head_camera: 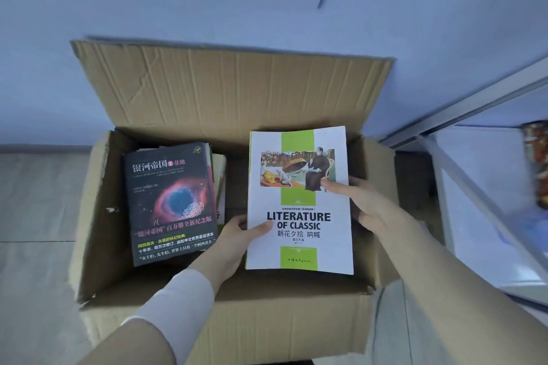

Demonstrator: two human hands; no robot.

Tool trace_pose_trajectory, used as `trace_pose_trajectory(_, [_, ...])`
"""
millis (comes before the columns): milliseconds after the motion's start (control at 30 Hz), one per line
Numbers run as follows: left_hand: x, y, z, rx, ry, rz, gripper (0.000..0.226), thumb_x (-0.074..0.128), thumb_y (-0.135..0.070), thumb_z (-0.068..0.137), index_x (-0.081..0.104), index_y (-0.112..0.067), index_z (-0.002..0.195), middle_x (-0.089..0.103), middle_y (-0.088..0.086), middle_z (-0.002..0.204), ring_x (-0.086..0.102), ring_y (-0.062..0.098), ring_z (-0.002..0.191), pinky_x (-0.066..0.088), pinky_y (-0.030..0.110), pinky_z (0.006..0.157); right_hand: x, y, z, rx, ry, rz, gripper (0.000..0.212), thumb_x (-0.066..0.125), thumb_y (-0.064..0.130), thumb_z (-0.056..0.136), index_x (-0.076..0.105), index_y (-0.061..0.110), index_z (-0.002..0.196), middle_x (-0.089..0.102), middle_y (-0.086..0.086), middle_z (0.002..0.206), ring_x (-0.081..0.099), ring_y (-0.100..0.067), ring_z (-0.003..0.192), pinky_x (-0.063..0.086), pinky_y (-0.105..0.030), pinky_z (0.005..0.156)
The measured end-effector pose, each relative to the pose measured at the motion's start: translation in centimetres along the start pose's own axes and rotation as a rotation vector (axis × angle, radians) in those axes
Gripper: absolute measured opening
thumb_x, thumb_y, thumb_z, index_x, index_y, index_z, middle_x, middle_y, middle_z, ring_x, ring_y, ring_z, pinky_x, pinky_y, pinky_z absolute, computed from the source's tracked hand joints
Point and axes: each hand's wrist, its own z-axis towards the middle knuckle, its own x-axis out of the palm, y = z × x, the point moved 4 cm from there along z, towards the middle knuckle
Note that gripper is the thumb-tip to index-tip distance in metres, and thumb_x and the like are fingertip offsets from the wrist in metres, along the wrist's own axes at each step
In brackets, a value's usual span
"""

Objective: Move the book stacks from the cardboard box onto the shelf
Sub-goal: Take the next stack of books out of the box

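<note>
Brown corrugated cardboard box [231, 320] is sitting open on the pale floor [35, 201], with its far flap standing up against a bluish wall. Inside, on the right side of the box, a stack of books topped by a white and green paperback reading "LITERATURE OF CLASSIC" [299, 201] is being held from both sides. The left hand [237, 243] is gripping the stack's lower left edge, its thumb lying on the cover. The right hand [367, 204] is clasping the right edge, its thumb pressing on the cover near the picture. On the left side of the box, a second stack topped by a dark book with a red and blue nebula cover [170, 204] is lying flat, apart from both hands. A white shelf with a pale metal frame [474, 216] is standing just right of the box, holding something colourful but blurred at its far edge.
</note>
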Motion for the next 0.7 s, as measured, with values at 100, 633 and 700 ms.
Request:
trace_pose_trajectory(100, [-0.5,-1.7,-5.6,0.046,0.037,0.014,0.078,0.082,-0.019,0.066,0.045,0.002,0.131,0.065,0.015,0.122,0.065,0.030,0.108,0.052,0.044,0.095,0.7,2.7,-6.0,-0.070,-0.008,-0.010,0.024,0.075,0.012,0.073,0.068,0.008,0.096,0.073,-0.004,0.083,0.065,-0.022,0.084,0.047,-0.035,0.093])
trace_pose_trajectory(633, [-5.0,-2.0,-34.7,0.505,-0.038,0.048,0.051,0.076,-0.016,0.076,0.049,-0.014,0.119,0.067,0.009,0.114,0.068,0.027,0.100,0.057,0.043,0.086,7.6,8.5,-32.8,-0.525,0.158,-0.128,0.017,0.074,0.008,0.070,0.069,0.011,0.086,0.075,-0.006,0.082,0.069,-0.017,0.074,0.050,-0.033,0.086])
trace_pose_trajectory(700, [-6.7,-0.7,-38.0,0.579,-0.082,0.007,0.055,0.076,-0.015,0.076,0.049,-0.010,0.123,0.068,0.010,0.113,0.069,0.025,0.097,0.059,0.035,0.077,9.6,8.2,-35.8,-0.594,0.211,-0.142,0.011,0.072,0.006,0.073,0.069,0.014,0.080,0.074,0.005,0.067,0.068,-0.006,0.062,0.050,-0.028,0.079])
